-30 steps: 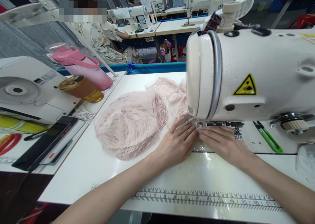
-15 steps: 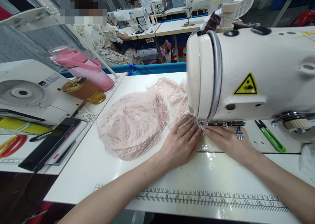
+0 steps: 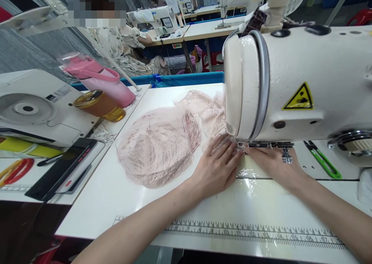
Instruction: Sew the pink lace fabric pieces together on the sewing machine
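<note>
Pale pink lace fabric lies bunched on the white table, its narrow end running under the sewing machine head. My left hand rests on that end with its fingers stretched out, pressing the lace down just left of the presser foot area. On the other side, my right hand lies flat, fingers extended toward the same spot. Its fingertips are partly hidden under the machine's metal parts. The needle itself is hidden behind the head.
Green thread snips lie right of my right hand. A printed ruler runs along the table's front. At left are a pink bottle, an amber cup and a black bar-shaped object. A person sits beyond.
The view has shifted slightly, so the machine appears a little further right. My left hand's fingers are a bit nearer the machine's foot; both hands stay on the lace area.
</note>
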The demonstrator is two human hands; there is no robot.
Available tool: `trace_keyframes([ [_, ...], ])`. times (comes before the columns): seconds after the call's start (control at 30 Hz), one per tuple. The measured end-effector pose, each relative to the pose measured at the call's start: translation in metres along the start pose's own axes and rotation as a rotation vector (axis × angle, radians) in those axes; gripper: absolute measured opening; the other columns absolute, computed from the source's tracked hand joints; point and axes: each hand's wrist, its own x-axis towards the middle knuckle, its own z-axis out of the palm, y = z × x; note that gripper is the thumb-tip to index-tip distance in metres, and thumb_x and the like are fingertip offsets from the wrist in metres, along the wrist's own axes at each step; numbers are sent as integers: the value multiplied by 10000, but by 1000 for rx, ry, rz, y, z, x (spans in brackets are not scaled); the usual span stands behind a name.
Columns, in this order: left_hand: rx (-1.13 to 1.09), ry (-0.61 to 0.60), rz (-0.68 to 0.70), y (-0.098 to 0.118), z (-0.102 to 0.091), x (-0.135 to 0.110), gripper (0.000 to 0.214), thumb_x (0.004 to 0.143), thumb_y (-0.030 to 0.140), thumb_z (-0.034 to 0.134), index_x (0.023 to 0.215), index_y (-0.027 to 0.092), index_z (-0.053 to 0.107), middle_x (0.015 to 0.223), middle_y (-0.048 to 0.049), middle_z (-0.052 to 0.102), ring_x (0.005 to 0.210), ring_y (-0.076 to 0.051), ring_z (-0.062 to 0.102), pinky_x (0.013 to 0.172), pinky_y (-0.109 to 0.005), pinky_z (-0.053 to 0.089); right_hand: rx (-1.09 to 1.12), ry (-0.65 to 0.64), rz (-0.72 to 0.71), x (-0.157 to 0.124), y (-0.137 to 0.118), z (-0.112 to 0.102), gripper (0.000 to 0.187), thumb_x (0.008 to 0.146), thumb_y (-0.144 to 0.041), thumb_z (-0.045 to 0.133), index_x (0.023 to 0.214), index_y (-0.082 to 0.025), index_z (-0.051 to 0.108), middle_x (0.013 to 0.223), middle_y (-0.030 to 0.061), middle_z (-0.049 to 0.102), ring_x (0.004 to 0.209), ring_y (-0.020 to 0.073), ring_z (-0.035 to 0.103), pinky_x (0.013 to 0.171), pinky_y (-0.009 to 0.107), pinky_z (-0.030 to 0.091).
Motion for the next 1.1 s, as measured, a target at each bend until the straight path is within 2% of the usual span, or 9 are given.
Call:
trace_keyframes([
  [0.17, 6, 26, 49, 0, 2, -1, 350, 951, 241, 457, 1242, 83, 571, 1301, -107, 587, 1195, -222, 540, 1088, -385, 372, -200, -32, -93, -5, 4, 3, 296, 945, -250, 426, 1048, -288, 701, 880, 20, 721, 746, 165, 650, 702, 304, 546],
  [0.27, -17, 18, 5, 0, 3, -2, 374, 959, 276, 432, 1210, 46, 586, 1259, -136, 613, 1196, -236, 548, 1080, -387, 384, -290, -89, -209, -9, 2, 2, 271, 931, -255, 478, 1105, -267, 687, 1018, 41, 713, 854, 184, 662, 770, 345, 536],
  [0.33, -30, 14, -33, 0, 3, -2, 392, 960, 285, 423, 1231, 43, 569, 1287, -149, 592, 1225, -248, 532, 1084, -400, 378, -308, -111, -248, -11, -1, 1, 265, 940, -285, 477, 1093, -248, 690, 1086, 48, 698, 858, 183, 663, 765, 356, 534],
  [0.47, -42, -13, -30, 0, 0, -1, 397, 968, 299, 428, 1296, 103, 534, 1356, -105, 545, 1233, -262, 528, 1100, -431, 348, -318, -92, -215, -13, -7, 0, 324, 972, -342, 414, 1038, -244, 716, 1074, 55, 702, 808, 172, 667, 668, 324, 532],
  [0.73, -35, -8, -47, -1, -1, -1, 360, 963, 294, 443, 1257, 136, 578, 1346, -75, 559, 1229, -266, 533, 1112, -453, 325, -386, -56, -207, -14, -9, 0, 312, 967, -371, 419, 1046, -309, 715, 1067, 5, 706, 777, 184, 662, 665, 341, 527],
  [1.0, -59, -11, -69, 0, -2, -1, 379, 955, 309, 439, 1265, 137, 572, 1338, -82, 565, 1271, -274, 492, 1127, -482, 286, -388, -100, -241, -17, -8, 3, 326, 965, -345, 411, 1135, -248, 671, 1080, 60, 687, 860, 194, 635, 695, 340, 517],
  [1.1, -65, -16, -74, -1, -1, -1, 391, 953, 308, 431, 1275, 128, 561, 1345, -89, 558, 1280, -276, 481, 1134, -485, 269, -410, -122, -238, -19, -4, 5, 312, 956, -327, 431, 1164, -257, 653, 1052, 62, 685, 865, 199, 627, 716, 347, 508],
])
